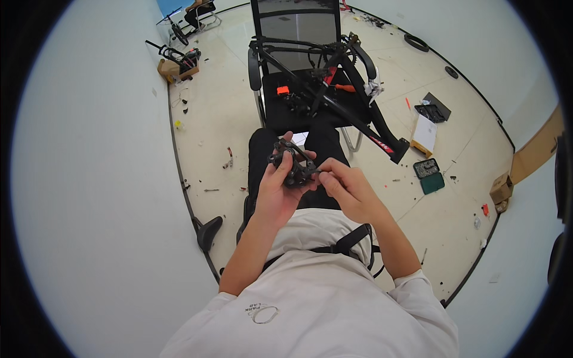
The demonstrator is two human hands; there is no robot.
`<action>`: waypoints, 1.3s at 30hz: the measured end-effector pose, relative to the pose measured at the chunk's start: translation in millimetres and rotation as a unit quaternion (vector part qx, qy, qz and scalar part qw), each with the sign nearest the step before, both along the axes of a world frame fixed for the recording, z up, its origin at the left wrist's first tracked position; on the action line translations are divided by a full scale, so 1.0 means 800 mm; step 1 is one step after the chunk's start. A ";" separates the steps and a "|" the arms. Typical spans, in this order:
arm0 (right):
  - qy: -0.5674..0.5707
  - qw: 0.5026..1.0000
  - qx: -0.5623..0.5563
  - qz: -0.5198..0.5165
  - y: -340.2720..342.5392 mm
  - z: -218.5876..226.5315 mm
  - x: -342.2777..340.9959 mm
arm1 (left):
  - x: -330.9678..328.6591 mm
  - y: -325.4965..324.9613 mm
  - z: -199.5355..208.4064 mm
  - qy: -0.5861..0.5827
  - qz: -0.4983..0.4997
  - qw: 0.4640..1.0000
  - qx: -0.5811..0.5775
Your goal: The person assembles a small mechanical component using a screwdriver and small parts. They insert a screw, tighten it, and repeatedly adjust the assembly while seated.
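Above my lap, my left hand is wrapped round a black bicycle derailleur, its thumb lying across the near side. The part has a jointed black body with a narrow arm along its upper edge. My right hand meets it from the right, thumb and forefinger pinched together at its lower right end. Whatever sits between those fingertips is small and dark, and I cannot make out its kind. Beyond my knees, a black bicycle frame with red patches rests across a black mesh office chair.
An orange-handled tool and an orange block lie on the chair seat. On the floor are a green case of small parts, a white and yellow box, a bicycle saddle and a tyre. Another person sits far left.
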State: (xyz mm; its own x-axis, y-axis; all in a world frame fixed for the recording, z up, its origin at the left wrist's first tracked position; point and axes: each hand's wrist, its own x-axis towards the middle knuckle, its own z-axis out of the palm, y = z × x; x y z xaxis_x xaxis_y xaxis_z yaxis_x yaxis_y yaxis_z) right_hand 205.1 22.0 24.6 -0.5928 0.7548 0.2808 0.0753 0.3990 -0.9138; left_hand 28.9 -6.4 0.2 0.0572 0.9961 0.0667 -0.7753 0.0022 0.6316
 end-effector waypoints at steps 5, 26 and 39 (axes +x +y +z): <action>0.023 0.999 -0.022 -0.030 0.011 -0.002 0.003 | 0.003 -0.002 0.003 -0.013 0.032 0.999 -0.025; -0.078 0.992 0.102 -0.013 0.003 0.013 0.003 | 0.012 0.000 -0.010 0.145 0.280 0.948 -0.037; -0.080 0.985 0.151 -0.002 -0.002 0.009 -0.004 | 0.015 0.000 -0.014 0.171 0.293 0.940 -0.025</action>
State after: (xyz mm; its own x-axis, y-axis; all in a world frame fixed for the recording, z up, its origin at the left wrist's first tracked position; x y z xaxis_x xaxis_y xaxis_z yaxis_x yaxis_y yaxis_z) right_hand 201.9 20.2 31.7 -0.6448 0.6541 0.3956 0.2113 0.6498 -0.7301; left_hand 41.2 -6.6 -11.3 -0.4935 0.8644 0.0967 -0.4038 -0.3262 0.8547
